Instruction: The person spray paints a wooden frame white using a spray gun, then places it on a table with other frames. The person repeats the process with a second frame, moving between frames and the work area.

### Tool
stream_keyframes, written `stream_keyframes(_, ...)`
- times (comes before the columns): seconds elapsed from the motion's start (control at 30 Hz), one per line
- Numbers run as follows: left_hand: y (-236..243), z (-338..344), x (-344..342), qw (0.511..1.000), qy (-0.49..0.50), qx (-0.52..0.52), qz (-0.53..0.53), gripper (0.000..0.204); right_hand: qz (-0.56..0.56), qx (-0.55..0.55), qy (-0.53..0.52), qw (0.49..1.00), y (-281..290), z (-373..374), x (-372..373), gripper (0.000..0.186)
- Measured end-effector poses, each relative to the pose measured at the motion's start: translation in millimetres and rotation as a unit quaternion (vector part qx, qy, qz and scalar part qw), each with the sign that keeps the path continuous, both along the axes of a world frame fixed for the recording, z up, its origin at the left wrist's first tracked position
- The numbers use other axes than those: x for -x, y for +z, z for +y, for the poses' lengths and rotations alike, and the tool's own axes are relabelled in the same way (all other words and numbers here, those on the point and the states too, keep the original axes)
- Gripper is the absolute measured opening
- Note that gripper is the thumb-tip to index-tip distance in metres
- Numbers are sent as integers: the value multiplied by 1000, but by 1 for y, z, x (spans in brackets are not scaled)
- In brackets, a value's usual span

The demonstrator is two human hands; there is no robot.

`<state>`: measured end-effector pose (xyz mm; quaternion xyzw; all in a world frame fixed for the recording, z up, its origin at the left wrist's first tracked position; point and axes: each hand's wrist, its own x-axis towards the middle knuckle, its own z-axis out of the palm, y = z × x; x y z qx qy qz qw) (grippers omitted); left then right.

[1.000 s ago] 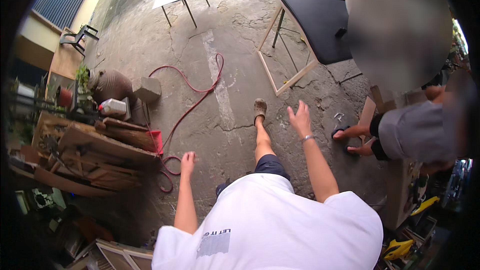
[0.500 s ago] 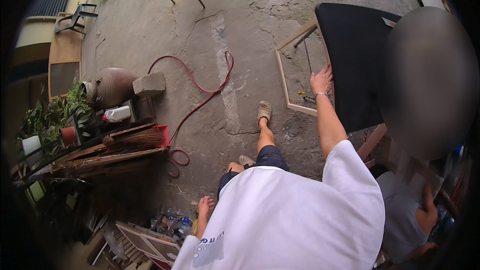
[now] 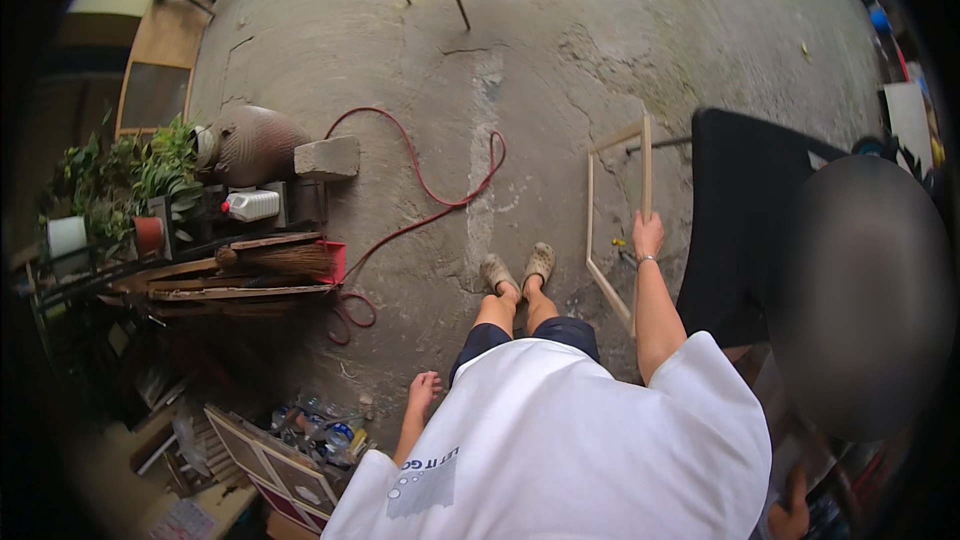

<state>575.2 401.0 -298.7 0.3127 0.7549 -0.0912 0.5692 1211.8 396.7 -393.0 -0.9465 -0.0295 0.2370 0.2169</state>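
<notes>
An outdoor concrete work yard: cracked floor (image 3: 560,50), red hose (image 3: 420,190), stacked timber (image 3: 230,280), potted plants (image 3: 130,180).

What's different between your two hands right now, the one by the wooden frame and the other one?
The right hand is raised forward and closed around a rail of the wooden frame; the left hand hangs low at the side, holding nothing. The right hand's fingers are wrapped shut, while the left hand's are loosely spread. The right wrist wears a thin bracelet; the left shows none. Both are bare.
</notes>
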Motion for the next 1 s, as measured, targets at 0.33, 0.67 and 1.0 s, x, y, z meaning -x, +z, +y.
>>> stream_keyframes(0.33, -81, 139, -129, 990, -76, -42, -110, 33, -24, -218, 78, 972, 146, 129, -4, 35)
stream_keyframes(0.67, -120, 458, -376, 922, -76, -335, -177, 49, -17, -491, 160, 856, 511, 97, -87, 54)
stream_keyframes(1.0, 43, 637, -608, 780, 70, -294, -548, 78, -19, -544, 230, 807, 590, 170, -307, 61)
